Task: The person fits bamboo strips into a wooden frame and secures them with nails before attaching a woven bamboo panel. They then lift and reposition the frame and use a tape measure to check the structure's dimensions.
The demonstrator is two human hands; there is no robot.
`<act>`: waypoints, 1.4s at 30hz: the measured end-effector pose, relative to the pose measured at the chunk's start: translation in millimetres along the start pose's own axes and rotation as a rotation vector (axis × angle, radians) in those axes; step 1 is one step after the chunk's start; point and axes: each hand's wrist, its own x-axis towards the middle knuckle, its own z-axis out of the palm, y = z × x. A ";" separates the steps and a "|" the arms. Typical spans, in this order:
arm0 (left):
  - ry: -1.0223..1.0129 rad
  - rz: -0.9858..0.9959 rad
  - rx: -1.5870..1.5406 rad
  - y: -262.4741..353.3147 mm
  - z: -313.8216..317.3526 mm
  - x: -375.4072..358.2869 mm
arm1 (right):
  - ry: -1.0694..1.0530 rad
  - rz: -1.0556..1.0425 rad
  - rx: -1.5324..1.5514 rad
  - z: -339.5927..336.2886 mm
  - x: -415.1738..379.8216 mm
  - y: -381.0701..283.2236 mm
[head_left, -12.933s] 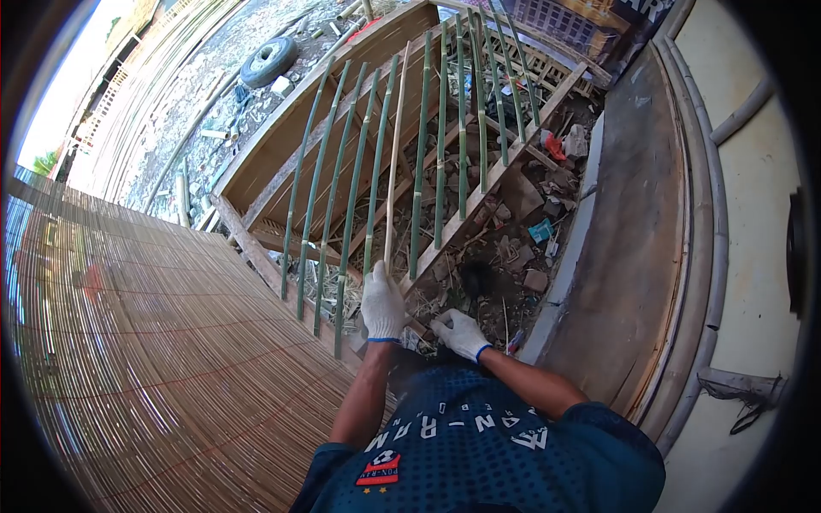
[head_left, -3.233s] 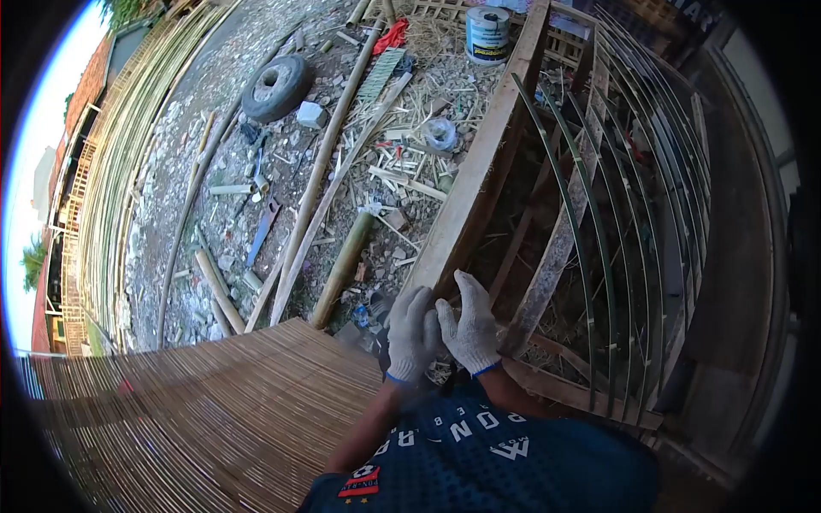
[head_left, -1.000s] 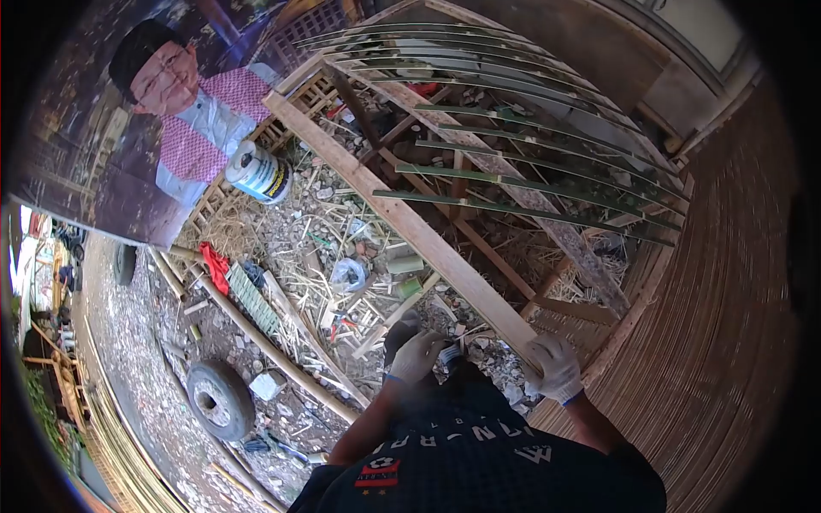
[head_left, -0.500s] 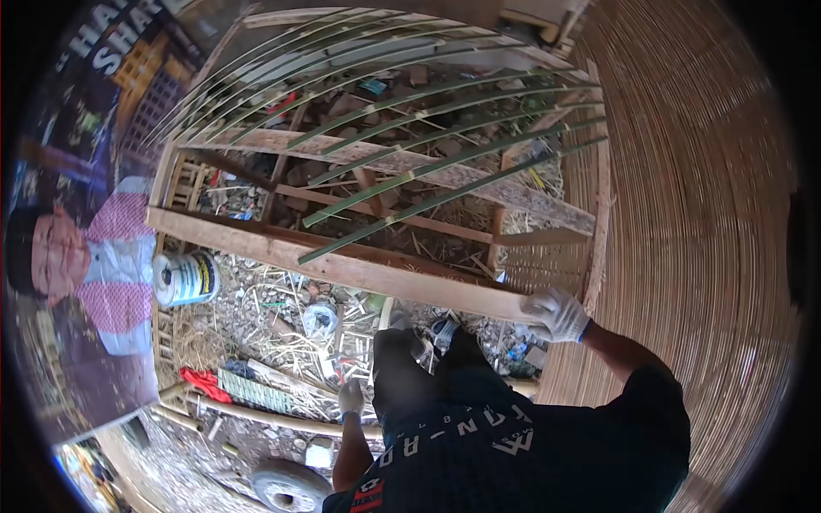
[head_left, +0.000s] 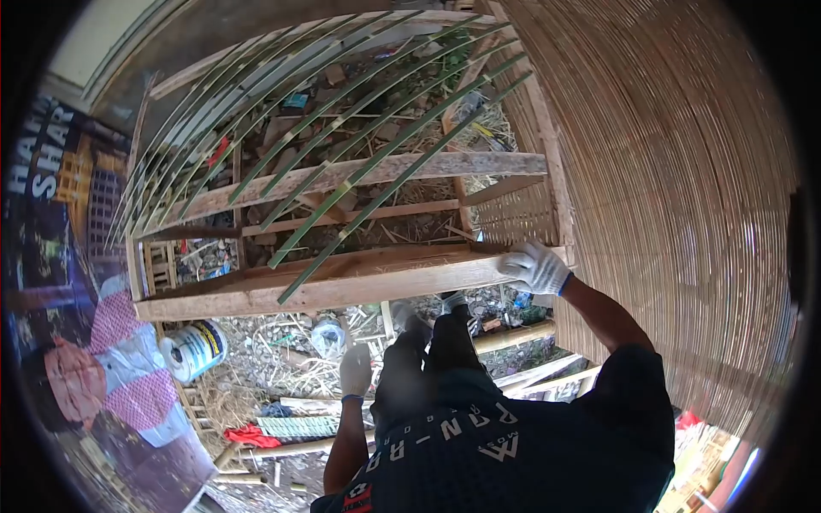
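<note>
Gripping the near end of a rough-sawn wooden beam, the right hand in its white knit glove closes around the pale plank where the frame meets a woven bamboo mat. Thin green bamboo slats arc across the frame. The gloved left hand hangs loose and empty above straw-littered ground, near a round paint can.
</note>
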 end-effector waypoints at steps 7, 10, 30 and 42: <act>-0.201 0.397 0.118 76.3 18.2 -1.0 | 0.067 0.087 -0.039 10.2 -5.6 -10.8; -0.379 0.536 0.127 122.2 29.7 -6.1 | 0.090 0.124 -0.052 15.1 -7.5 -13.5; 0.271 0.759 -0.140 393.5 245.3 36.0 | 0.078 0.327 1.207 24.7 -30.7 18.3; 0.377 0.515 0.100 486.4 354.3 59.4 | 0.400 0.908 0.800 -67.6 -144.1 333.1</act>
